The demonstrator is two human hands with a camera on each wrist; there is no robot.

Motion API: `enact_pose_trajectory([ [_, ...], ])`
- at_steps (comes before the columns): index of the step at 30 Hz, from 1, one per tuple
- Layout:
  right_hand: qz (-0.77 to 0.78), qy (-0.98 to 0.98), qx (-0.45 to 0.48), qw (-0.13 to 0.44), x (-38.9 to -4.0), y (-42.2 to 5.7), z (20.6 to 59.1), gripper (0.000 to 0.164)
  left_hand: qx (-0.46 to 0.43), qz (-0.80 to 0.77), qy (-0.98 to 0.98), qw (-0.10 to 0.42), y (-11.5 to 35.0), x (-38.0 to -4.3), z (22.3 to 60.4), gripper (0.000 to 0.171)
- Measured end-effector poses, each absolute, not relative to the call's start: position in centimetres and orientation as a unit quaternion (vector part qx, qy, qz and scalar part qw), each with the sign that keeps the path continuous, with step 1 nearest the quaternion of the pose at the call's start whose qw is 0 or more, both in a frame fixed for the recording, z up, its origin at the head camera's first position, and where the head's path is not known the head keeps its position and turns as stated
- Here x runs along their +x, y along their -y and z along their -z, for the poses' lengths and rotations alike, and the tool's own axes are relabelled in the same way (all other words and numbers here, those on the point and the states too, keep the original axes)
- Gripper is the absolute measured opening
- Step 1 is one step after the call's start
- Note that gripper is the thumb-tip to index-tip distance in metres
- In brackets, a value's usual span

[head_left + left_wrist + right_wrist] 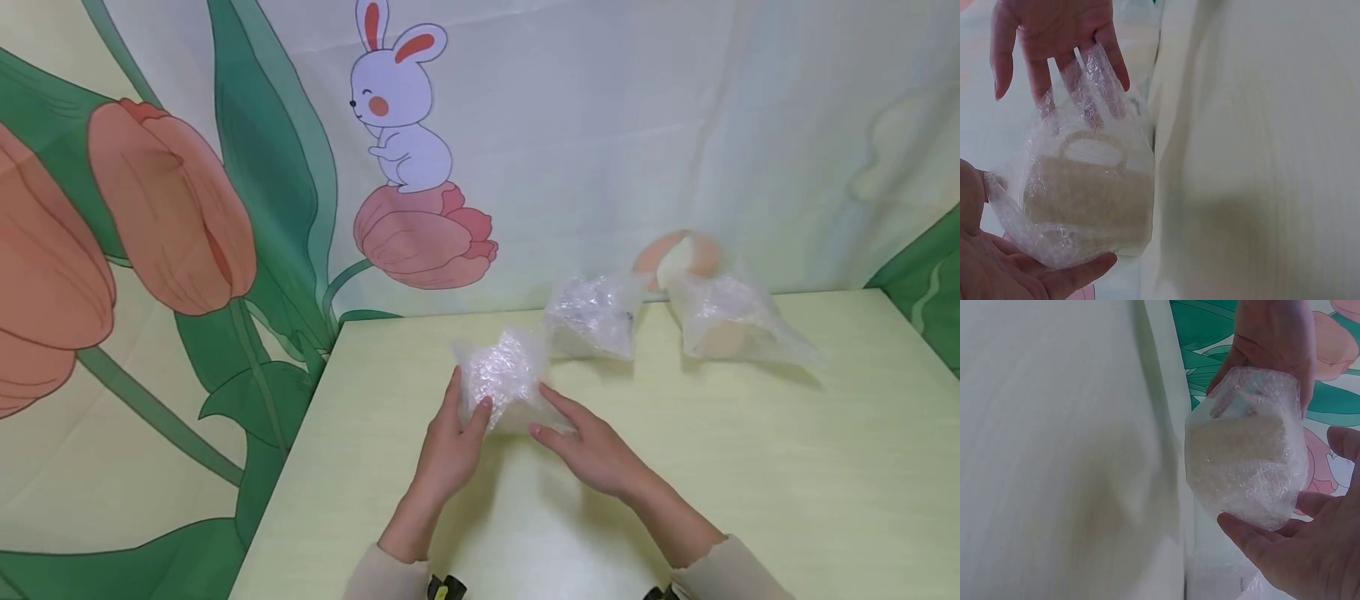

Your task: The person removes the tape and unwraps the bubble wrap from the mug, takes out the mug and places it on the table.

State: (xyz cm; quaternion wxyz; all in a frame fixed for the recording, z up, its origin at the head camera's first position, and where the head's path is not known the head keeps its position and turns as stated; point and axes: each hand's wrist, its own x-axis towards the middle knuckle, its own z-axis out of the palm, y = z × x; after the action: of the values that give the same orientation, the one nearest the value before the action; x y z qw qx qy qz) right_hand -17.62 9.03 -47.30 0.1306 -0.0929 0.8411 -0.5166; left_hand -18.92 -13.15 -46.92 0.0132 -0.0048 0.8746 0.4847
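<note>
A package in crinkled clear plastic wrap [504, 371] is held between both hands, just over the table. Through the wrap in the left wrist view a beige block-like body [1088, 194] shows, with a pale oval loop at one end; its exact kind is unclear. My left hand [450, 446] grips the package's left side, thumb on the near face and fingers along the side. My right hand [600, 450] supports the right side with fairly straight fingers. In the right wrist view the right thumb [1342, 442] stands apart from the wrapped package [1241, 450].
Two similar plastic-wrapped packages stand at the back of the pale table [847, 467]: one with dark marks [592, 317], another with a beige patch [723, 321] farther right. Behind the table hangs a cloth printed with tulips and a rabbit [401, 108].
</note>
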Motion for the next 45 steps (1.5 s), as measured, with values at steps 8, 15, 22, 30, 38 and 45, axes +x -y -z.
enact_pose_trajectory([
  [8,0.507,-0.849,-0.080,0.124,-15.9,-10.5,47.5,0.071,0.004,-0.498,-0.867,0.015,11.5,-17.7,47.6,0.079],
  [15,0.491,-0.861,-0.067,0.117,-14.7,-11.6,47.5,0.074,0.007,-0.502,-0.864,0.021,10.0,-17.1,47.9,0.078],
  [22,0.477,-0.870,-0.055,0.112,-13.7,-12.9,47.6,0.076,0.023,-0.507,-0.861,0.025,8.7,-16.3,48.2,0.078],
  [30,0.468,-0.876,-0.039,0.110,-12.5,-14.3,47.0,0.076,0.035,-0.502,-0.863,0.043,7.4,-15.9,48.1,0.080],
  [38,0.467,-0.877,-0.025,0.107,-11.6,-15.5,46.7,0.075,0.056,-0.496,-0.865,0.049,6.3,-15.3,47.9,0.080],
  [45,0.464,-0.880,-0.012,0.104,-11.1,-16.4,46.8,0.074,0.068,-0.487,-0.869,0.049,5.3,-15.1,48.0,0.081],
])
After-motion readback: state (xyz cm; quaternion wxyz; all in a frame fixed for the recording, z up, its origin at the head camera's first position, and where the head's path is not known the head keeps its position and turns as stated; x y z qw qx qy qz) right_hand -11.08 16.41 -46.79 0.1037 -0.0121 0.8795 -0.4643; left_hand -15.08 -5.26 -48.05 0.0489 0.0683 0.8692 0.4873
